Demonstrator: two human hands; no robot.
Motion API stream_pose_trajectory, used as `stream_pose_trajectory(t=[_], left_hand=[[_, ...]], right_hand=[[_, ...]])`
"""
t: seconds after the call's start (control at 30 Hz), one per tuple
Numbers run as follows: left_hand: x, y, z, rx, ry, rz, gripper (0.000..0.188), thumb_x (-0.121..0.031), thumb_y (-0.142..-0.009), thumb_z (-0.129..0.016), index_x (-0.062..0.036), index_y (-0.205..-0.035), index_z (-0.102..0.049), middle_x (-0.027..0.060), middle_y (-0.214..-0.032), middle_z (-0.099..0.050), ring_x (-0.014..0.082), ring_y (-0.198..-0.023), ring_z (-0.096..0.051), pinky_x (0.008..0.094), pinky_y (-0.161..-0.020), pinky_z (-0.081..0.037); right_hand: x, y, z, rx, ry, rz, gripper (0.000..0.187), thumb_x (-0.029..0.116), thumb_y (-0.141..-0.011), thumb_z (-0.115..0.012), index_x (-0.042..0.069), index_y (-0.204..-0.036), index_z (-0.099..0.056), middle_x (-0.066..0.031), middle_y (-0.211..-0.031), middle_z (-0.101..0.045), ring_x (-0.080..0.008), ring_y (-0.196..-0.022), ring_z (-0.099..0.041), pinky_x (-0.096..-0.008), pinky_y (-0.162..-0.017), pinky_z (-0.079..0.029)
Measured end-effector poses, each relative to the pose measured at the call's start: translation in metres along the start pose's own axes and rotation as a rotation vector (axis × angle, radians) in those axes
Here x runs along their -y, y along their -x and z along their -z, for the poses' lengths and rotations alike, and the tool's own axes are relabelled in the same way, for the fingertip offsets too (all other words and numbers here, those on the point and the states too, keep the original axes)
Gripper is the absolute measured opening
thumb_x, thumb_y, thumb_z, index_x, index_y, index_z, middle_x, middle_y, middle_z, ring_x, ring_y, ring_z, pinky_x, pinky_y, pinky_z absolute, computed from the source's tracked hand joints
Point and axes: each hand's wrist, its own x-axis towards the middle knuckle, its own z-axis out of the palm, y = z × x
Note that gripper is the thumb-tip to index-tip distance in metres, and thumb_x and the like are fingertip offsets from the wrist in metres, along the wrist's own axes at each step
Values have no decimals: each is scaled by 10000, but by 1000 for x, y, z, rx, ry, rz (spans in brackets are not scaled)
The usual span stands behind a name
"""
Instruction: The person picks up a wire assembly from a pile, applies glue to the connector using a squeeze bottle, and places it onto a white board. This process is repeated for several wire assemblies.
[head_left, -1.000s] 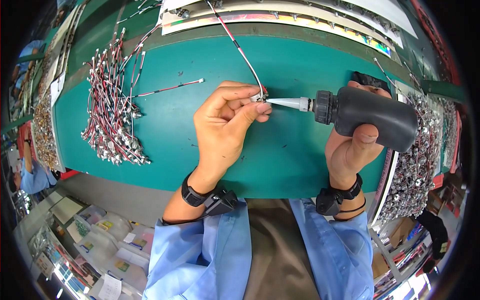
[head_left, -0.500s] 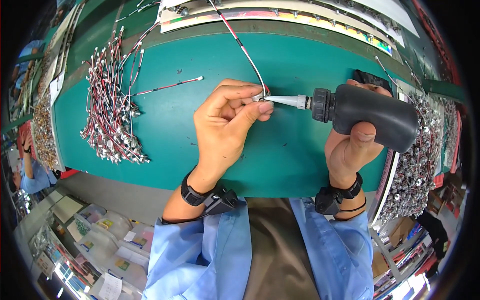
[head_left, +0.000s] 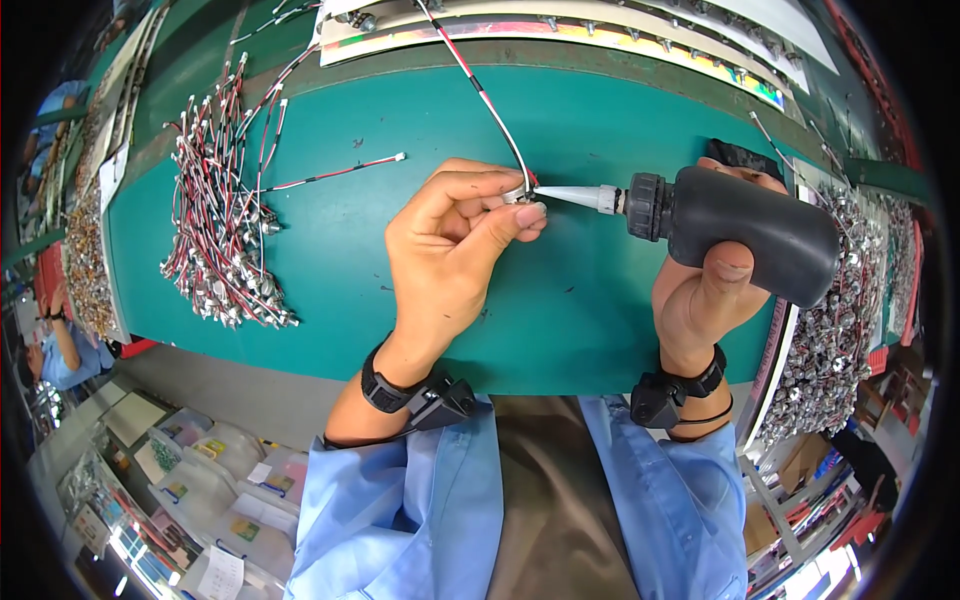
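Observation:
Pinched between the thumb and fingers of my left hand point(head_left: 450, 235) is a small round metal part point(head_left: 517, 194) with a wire lead, mostly hidden by my fingertips. From it a red, black and white wire point(head_left: 480, 92) runs up toward the far edge of the table. My right hand point(head_left: 705, 290) is wrapped round a black squeeze bottle point(head_left: 755, 230), lying nearly level. Its pale tapered nozzle point(head_left: 580, 197) points left, the tip at or just beside the metal part. Whether anything comes out of the tip I cannot tell.
A heap of wired metal parts point(head_left: 225, 220) lies left on the green table mat point(head_left: 330, 120); one lead point(head_left: 335, 173) sticks out toward me. Racked parts point(head_left: 600, 35) line the far edge. Many metal parts point(head_left: 830, 340) fill the right side. Another person point(head_left: 70, 350) works at far left.
The bottle and its nozzle have shifted slightly to the right, drawing the tip back a little from the metal part. My left hand has hardly moved.

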Motion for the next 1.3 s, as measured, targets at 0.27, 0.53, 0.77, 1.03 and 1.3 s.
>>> stream_pose_trajectory(t=[0.27, 0.53, 0.77, 1.03, 1.3], left_hand=[[0, 0, 0, 4, 5, -9, 155, 106, -758, -551, 70, -909, -535, 112, -892, -539, 179, -753, -603, 262, -664, -522], [-2, 1, -1, -11, -4, 3, 161, 98, -755, -564, 66, -911, -534, 113, -868, -558, 172, -736, -603, 261, -660, -518], [-2, 1, -1, -4, 11, 6, 162, 95, -757, -563, 68, -914, -533, 116, -870, -560, 171, -739, -602, 264, -660, -518], [-1, 1, 0, 0, 18, 0, 158, 88, -762, -562, 69, -915, -532, 122, -881, -561, 180, -740, -604, 274, -659, -519], [-2, 0, 1, 12, 36, -9, 155, 71, -769, -561, 72, -921, -527, 133, -878, -566, 191, -718, -610, 281, -651, -521]], right_hand=[[1, -1, -1, 7, -4, 3, 656, 409, -728, -641, -45, -1130, -390, -142, -1047, -479, -262, -962, -515, -373, -874, -415], [0, -1, 0, -4, -17, 1, 644, 395, -733, -642, -45, -1130, -390, -142, -1057, -472, -259, -961, -518, -371, -870, -420], [-1, -2, 2, 15, -23, 10, 631, 382, -739, -641, -46, -1128, -390, -141, -1052, -472, -259, -960, -518, -369, -868, -421], [0, -3, 1, 19, -34, -1, 623, 364, -741, -647, -48, -1128, -385, -138, -1043, -469, -259, -950, -522, -371, -858, -427], [0, -10, 5, 9, 53, -45, 600, 350, -761, -632, -45, -1134, -379, -146, -1028, -504, -263, -966, -521, -366, -849, -431]])
